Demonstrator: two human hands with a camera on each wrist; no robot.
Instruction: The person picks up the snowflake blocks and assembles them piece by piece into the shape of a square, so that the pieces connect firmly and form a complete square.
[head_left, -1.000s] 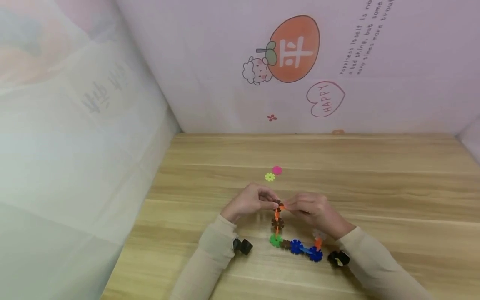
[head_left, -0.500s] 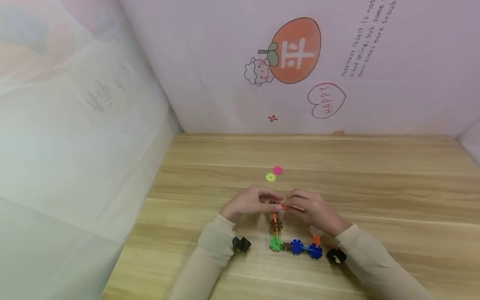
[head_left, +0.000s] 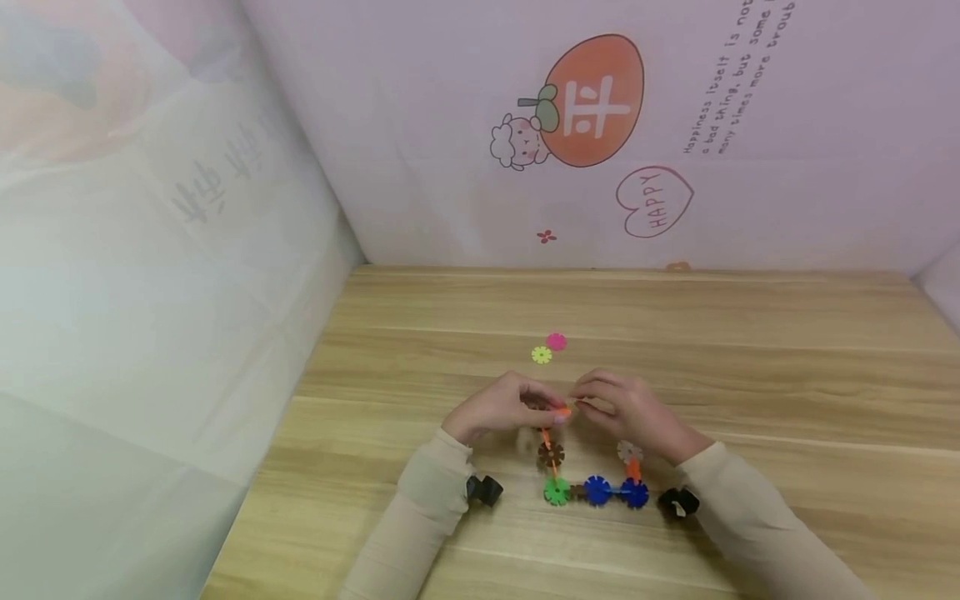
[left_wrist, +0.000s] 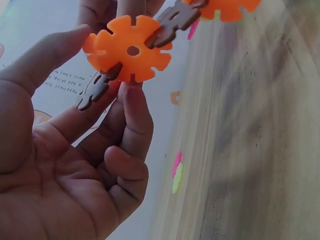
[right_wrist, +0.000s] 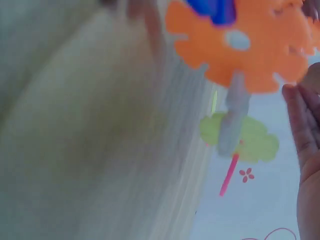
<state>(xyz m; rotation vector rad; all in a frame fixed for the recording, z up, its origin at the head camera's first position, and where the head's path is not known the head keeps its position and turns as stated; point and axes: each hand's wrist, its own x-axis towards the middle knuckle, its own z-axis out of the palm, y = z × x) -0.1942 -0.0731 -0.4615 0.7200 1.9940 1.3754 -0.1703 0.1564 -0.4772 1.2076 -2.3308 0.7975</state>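
Observation:
A chain of notched plastic snowflake discs stands in a U shape, with a green disc [head_left: 557,492] and blue discs [head_left: 597,490] along the near side. At the far end of its left arm, my left hand [head_left: 498,408] pinches an orange disc [head_left: 562,411] between thumb and fingers. Brown discs [left_wrist: 94,89] and another orange disc [left_wrist: 132,51] link up beside those fingers in the left wrist view. My right hand [head_left: 630,412] hovers just right of the pinched disc, fingers fairly straight and apart from it. A clear disc [head_left: 630,452] tops the chain's right arm.
A pink disc [head_left: 557,342] and a yellow-green disc [head_left: 542,355] lie loose on the wooden table [head_left: 420,317] beyond the hands. Black wrist mounts [head_left: 678,502] sit near the cuffs. A printed cloth wall [head_left: 450,192] rises behind the table, another at left.
My right hand has drawn slightly right, away from the orange disc it was touching with the left. The left hand still pinches that disc. The chain has shifted and turned a little.

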